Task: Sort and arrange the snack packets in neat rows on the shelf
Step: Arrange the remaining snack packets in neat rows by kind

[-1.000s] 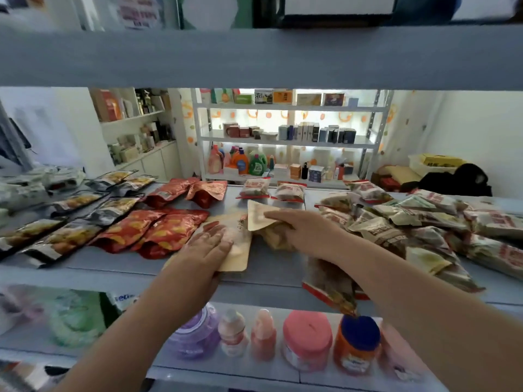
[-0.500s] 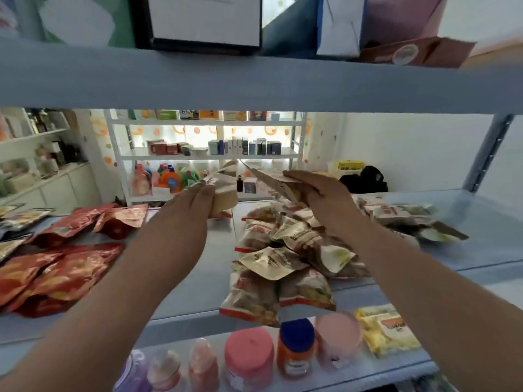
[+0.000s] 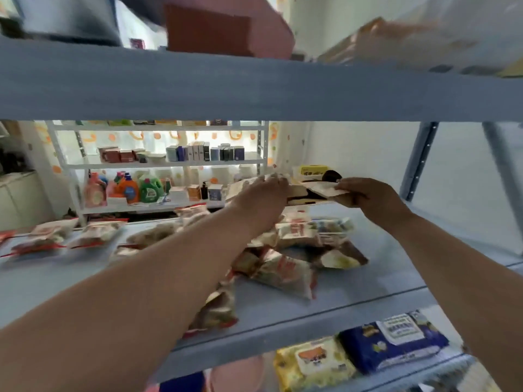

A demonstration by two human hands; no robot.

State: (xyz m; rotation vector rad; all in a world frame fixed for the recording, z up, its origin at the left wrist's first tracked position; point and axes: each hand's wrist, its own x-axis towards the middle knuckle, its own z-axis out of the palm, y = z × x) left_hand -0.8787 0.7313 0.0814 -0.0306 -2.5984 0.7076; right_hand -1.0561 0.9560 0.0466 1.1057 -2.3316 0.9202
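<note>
Two white-and-red plastic snack packets (image 3: 42, 236) side by side, far left on grey shelf (image 3: 368, 284). Jumbled packet pile (image 3: 285, 267) at centre, blurred, count unclear. Above pile: left hand (image 3: 261, 195) grips one beige pouch (image 3: 243, 185); right hand (image 3: 370, 196) pinches second beige pouch (image 3: 322, 190).

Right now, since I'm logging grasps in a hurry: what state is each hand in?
Left hand: grips a beige packet, raised above the pile.
Right hand: pinches a second beige packet.

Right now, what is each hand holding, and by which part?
The left hand grips a beige packet over its top edge; the right hand pinches a second packet by its right end.
</note>
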